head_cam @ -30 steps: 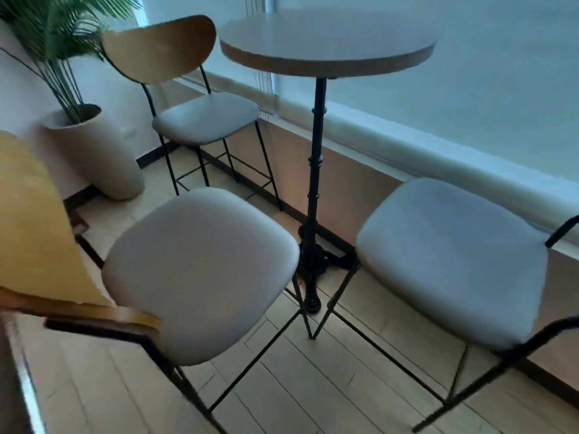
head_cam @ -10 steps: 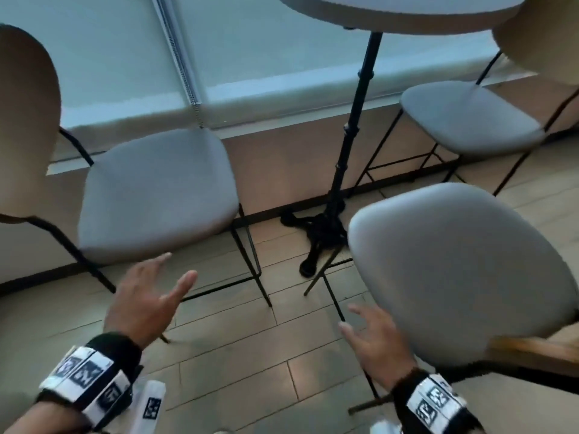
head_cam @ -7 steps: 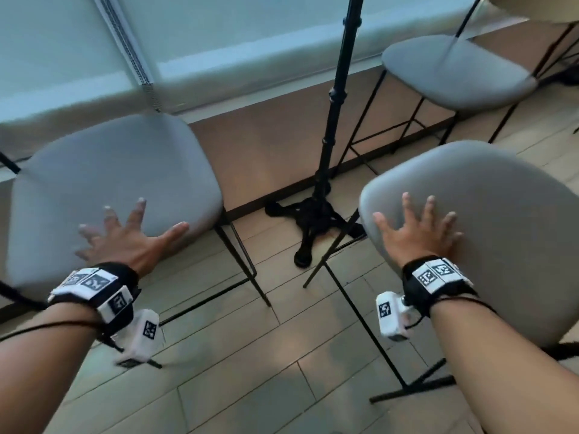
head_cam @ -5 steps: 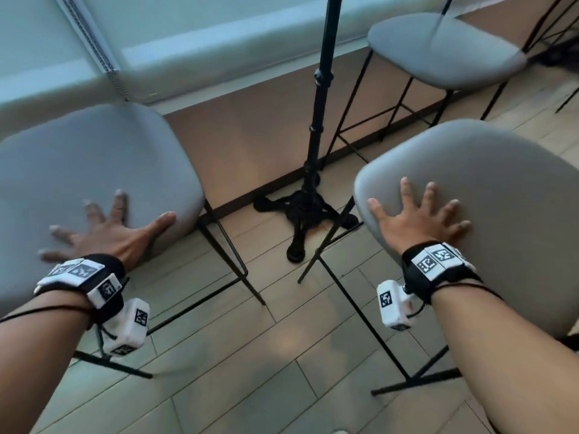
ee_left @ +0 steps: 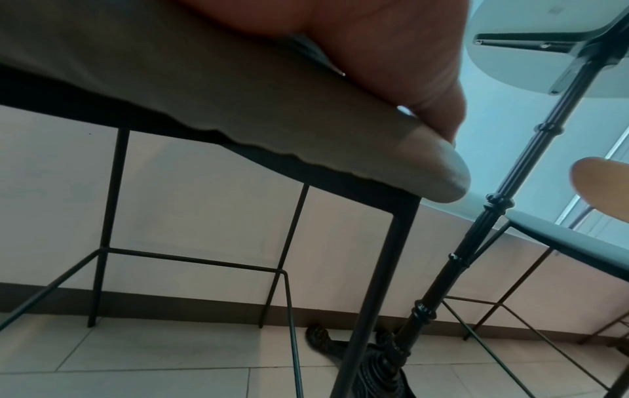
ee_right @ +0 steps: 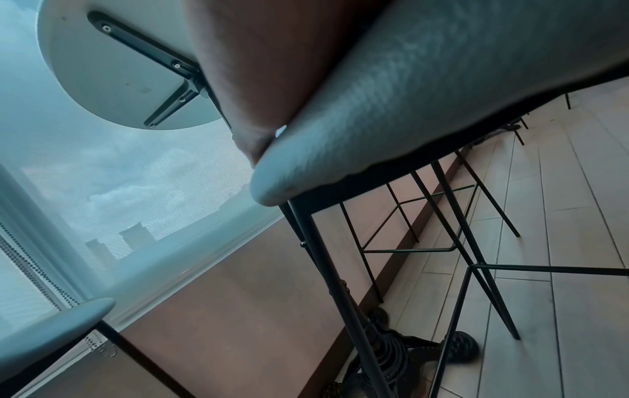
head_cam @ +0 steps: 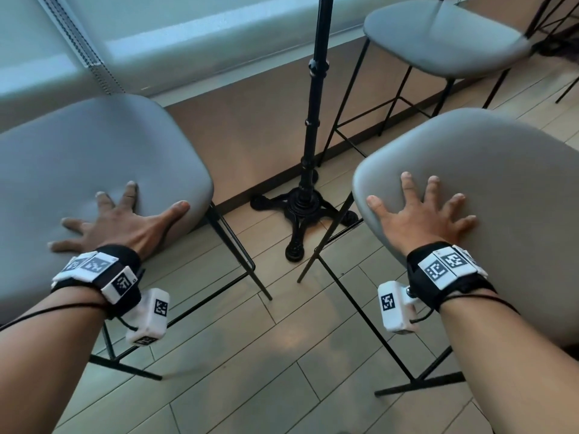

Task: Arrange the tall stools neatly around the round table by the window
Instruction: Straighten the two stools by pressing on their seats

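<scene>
Three tall stools with grey padded seats and thin black frames stand around the black pedestal (head_cam: 313,120) of the round table (ee_right: 112,67). My left hand (head_cam: 125,220) lies flat with spread fingers on the left stool's seat (head_cam: 94,151) near its front right corner. My right hand (head_cam: 423,211) lies flat, fingers spread, on the near right stool's seat (head_cam: 501,183) at its left edge. The third stool (head_cam: 438,36) stands at the back right by the window. From below, the left wrist view shows the left stool's seat edge (ee_left: 306,140), the right wrist view the right stool's (ee_right: 374,121).
A low wall and window sill (head_cam: 188,51) with a bead chain (head_cam: 78,42) run along the back. The table's cast base (head_cam: 300,208) sits on the tiled floor (head_cam: 266,355) between the two near stools. More chair legs (head_cam: 557,26) show at the far right.
Both hands have come forward and settled flat on the two near seats. The view has tilted down, and the tabletop has left the head view.
</scene>
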Demonstrator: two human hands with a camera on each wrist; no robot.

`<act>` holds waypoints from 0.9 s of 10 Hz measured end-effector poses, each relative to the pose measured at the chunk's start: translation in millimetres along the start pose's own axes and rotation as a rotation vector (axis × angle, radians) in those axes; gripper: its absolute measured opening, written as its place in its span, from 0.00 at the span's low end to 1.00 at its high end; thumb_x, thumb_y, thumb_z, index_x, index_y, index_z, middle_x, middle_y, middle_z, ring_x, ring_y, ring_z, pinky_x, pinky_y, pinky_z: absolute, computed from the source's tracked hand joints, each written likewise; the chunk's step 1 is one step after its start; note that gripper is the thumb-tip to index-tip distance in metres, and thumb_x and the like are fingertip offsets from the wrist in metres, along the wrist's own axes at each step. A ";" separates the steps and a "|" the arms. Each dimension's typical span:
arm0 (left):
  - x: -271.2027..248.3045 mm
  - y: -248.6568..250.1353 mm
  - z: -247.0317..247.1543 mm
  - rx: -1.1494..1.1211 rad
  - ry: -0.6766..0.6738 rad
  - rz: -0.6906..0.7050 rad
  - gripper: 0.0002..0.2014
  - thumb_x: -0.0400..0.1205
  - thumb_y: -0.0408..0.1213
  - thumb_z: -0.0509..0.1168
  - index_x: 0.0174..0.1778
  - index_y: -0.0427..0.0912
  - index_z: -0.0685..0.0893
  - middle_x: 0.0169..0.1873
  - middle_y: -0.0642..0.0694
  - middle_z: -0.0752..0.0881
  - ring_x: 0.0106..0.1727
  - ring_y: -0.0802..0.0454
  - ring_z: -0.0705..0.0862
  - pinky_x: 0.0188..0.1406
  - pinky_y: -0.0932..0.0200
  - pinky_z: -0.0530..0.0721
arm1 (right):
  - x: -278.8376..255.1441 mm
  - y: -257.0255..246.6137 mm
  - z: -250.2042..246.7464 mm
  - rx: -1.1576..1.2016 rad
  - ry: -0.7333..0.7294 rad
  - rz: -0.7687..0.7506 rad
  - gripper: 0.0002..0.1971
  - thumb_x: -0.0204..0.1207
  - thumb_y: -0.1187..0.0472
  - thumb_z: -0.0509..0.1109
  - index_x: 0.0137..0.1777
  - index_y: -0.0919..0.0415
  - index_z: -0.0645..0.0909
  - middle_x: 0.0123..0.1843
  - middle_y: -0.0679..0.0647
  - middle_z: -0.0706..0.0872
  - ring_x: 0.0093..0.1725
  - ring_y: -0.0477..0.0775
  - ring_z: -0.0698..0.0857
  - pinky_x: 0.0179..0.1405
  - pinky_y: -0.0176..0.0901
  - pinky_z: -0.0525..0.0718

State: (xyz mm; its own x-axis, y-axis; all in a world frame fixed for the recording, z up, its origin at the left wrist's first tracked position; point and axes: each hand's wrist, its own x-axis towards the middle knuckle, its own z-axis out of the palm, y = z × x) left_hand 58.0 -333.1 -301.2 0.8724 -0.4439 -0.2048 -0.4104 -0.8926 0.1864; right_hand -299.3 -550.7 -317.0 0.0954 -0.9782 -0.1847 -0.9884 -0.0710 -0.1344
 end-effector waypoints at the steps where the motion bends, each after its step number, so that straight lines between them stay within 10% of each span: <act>1: -2.2 13.6 2.7 -0.004 -0.011 0.008 0.60 0.51 0.92 0.46 0.81 0.71 0.53 0.87 0.50 0.52 0.82 0.19 0.45 0.71 0.10 0.38 | 0.4 -0.2 0.8 0.001 -0.001 0.000 0.46 0.68 0.17 0.39 0.85 0.35 0.43 0.90 0.54 0.42 0.84 0.76 0.41 0.77 0.83 0.40; 9: 3.3 91.9 22.7 -0.030 0.008 0.049 0.60 0.51 0.92 0.46 0.82 0.69 0.55 0.86 0.49 0.54 0.80 0.15 0.46 0.67 0.07 0.39 | 2.7 -0.6 1.8 0.006 0.007 0.002 0.45 0.69 0.18 0.39 0.85 0.35 0.41 0.90 0.54 0.41 0.84 0.75 0.41 0.77 0.83 0.40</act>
State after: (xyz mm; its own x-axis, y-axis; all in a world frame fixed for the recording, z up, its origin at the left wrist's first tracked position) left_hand 17.1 -418.4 -306.6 0.8534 -0.4866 -0.1871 -0.4450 -0.8669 0.2247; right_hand -298.3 -552.9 -319.2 0.0921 -0.9797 -0.1781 -0.9878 -0.0674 -0.1401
